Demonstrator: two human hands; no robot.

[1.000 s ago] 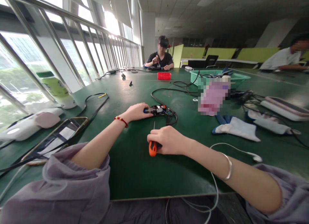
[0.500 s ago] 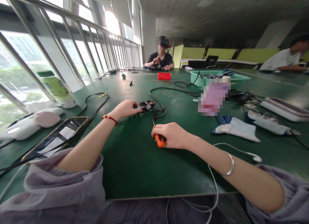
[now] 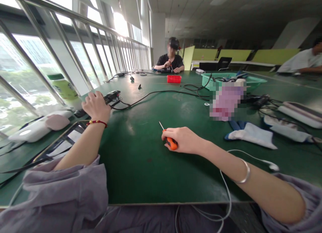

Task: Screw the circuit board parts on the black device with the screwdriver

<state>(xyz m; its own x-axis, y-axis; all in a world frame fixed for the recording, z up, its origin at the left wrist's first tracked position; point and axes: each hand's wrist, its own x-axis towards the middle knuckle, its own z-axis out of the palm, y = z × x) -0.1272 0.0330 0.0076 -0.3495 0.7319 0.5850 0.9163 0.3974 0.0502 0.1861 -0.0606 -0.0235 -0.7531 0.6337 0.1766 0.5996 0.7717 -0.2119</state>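
Note:
My right hand (image 3: 184, 139) is closed round an orange and black screwdriver (image 3: 172, 144), its thin metal shaft pointing away and slightly left above the green table. On the left, my left hand (image 3: 96, 107) is closed over a black electronic device (image 3: 112, 97) with small exposed parts and thin wires at its right end. A dark end (image 3: 79, 113) shows to the left of the hand; the middle is hidden under the palm and fingers. A black cable (image 3: 148, 94) runs from the device to the right across the table.
A green-capped bottle (image 3: 64, 87), a white device (image 3: 37, 127) and a dark glossy phone-like slab (image 3: 66, 139) lie at left. A red tray (image 3: 174, 79), a teal basket (image 3: 206, 80), blue-white cloths (image 3: 251, 134) and white earphones (image 3: 273, 166) are ahead and right. Another person (image 3: 171, 60) sits opposite.
My left hand has carried the black device from the table's middle to the left, drawing its cable out straighter. My right hand keeps the screwdriver in nearly the same place.

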